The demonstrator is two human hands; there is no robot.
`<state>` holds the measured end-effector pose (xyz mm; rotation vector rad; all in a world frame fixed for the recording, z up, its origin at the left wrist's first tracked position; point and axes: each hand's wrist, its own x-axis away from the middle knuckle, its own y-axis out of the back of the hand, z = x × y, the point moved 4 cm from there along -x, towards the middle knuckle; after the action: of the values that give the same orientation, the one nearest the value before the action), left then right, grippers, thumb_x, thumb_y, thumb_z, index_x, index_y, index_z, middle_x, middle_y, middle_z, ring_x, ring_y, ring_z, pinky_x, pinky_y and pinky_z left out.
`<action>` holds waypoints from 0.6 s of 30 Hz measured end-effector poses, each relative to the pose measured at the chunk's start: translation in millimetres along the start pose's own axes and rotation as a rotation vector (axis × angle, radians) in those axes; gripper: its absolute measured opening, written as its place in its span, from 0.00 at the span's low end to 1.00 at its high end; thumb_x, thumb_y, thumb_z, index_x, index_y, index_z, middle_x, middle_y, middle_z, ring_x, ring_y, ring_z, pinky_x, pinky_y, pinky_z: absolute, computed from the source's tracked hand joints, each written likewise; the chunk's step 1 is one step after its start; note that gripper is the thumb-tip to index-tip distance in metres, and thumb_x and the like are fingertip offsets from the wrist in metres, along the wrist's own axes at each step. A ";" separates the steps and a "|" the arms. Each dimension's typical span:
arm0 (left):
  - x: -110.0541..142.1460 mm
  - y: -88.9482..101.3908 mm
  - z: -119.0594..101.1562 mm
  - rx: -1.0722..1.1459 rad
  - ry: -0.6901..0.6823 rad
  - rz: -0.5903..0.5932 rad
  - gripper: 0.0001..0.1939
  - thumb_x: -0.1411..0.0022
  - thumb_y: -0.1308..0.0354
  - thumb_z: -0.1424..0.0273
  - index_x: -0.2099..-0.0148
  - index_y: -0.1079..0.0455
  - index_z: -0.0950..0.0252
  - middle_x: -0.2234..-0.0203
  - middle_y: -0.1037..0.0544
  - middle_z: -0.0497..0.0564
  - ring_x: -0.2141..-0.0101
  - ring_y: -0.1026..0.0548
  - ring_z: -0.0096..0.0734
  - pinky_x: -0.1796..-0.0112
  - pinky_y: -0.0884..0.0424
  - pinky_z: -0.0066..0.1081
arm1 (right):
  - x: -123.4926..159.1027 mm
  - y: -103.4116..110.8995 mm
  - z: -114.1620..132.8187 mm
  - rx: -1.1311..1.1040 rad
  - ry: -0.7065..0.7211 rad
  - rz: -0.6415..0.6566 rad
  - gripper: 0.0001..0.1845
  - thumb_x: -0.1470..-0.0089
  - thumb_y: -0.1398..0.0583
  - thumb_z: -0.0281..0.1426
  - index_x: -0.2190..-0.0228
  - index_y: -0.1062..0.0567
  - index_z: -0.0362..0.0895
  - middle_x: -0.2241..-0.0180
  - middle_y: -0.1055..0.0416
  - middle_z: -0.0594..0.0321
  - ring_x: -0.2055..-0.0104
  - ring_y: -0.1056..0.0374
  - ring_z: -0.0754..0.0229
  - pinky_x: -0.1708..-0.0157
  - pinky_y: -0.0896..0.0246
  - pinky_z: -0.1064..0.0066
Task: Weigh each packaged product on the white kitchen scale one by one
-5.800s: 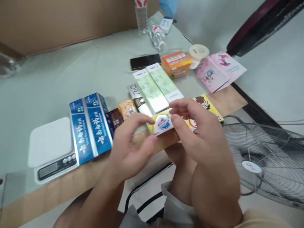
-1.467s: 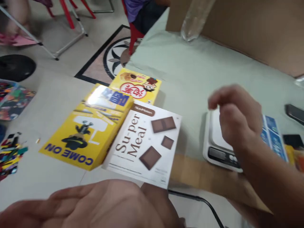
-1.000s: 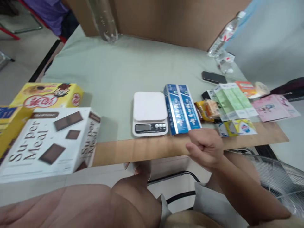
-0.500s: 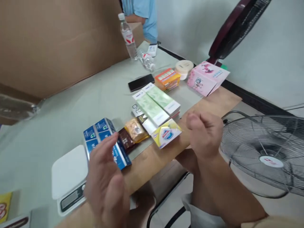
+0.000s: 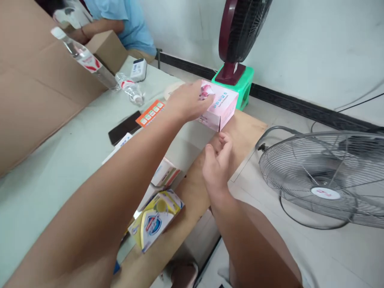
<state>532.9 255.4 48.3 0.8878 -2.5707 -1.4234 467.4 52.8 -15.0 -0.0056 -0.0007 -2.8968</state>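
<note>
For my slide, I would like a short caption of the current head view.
Left hand grasping a pink box over the table, with the curled right hand close by.

Pink box [image 5: 225,108] with blue lettering [image 5: 220,101]

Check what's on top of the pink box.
The left hand lies over part of the pink box; blue lettering shows beside it. Whatever the hand covers can't be seen.

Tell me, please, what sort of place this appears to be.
Probably an indoor workroom, perhaps shared: a table with bottles and boxes, a fan on a green stool, and another person in blue.
</note>
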 end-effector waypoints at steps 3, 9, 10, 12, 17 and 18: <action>1.0 -11.7 1.6 -0.037 -0.048 0.037 0.11 0.49 0.30 0.60 0.67 0.28 0.54 0.73 0.28 0.51 0.61 0.26 0.50 0.49 0.31 0.52 | -9.1 -3.4 -1.7 -0.006 -0.035 0.041 0.32 0.41 0.45 0.35 0.36 0.40 0.45 0.29 0.43 0.48 0.25 0.47 0.51 0.26 0.52 0.45; 24.5 -11.0 -15.3 0.031 -0.007 0.088 0.20 0.49 0.28 0.63 0.54 0.26 0.53 0.62 0.25 0.55 0.52 0.27 0.52 0.50 0.28 0.49 | -18.2 -3.9 -2.9 0.119 -0.021 0.098 0.39 0.41 0.44 0.35 0.30 0.46 0.47 0.29 0.42 0.51 0.25 0.46 0.47 0.27 0.49 0.42; 28.7 -9.8 -20.3 0.030 0.009 0.097 0.20 0.49 0.28 0.63 0.53 0.26 0.54 0.61 0.25 0.55 0.52 0.27 0.51 0.49 0.27 0.49 | -17.4 -2.7 -3.8 0.145 -0.006 0.077 0.40 0.41 0.44 0.35 0.30 0.45 0.48 0.29 0.42 0.50 0.26 0.45 0.47 0.28 0.48 0.41; 37.6 -4.5 -33.8 0.016 0.034 0.092 0.20 0.48 0.27 0.63 0.53 0.27 0.54 0.59 0.26 0.55 0.51 0.26 0.51 0.48 0.27 0.50 | -14.9 -0.2 -6.0 0.174 0.014 0.039 0.40 0.43 0.43 0.35 0.31 0.43 0.48 0.31 0.40 0.49 0.28 0.42 0.46 0.29 0.46 0.42; 66.9 35.0 -81.5 -0.058 -0.005 -0.022 0.16 0.43 0.30 0.60 0.54 0.24 0.57 0.56 0.25 0.58 0.48 0.27 0.51 0.42 0.29 0.52 | -2.4 9.7 9.3 0.095 0.122 0.067 0.40 0.42 0.43 0.37 0.30 0.43 0.47 0.36 0.38 0.48 0.29 0.41 0.44 0.29 0.46 0.41; 75.8 48.5 -89.9 -0.061 -0.045 -0.054 0.15 0.42 0.31 0.59 0.54 0.23 0.58 0.56 0.25 0.58 0.48 0.27 0.49 0.41 0.29 0.52 | 2.6 13.1 17.7 0.078 0.167 0.103 0.40 0.41 0.43 0.37 0.30 0.44 0.48 0.36 0.38 0.48 0.28 0.44 0.42 0.29 0.47 0.39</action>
<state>477.5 167.9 122.3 0.9337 -2.5384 -1.5444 468.1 39.5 2.8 0.2420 -0.0809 -2.7827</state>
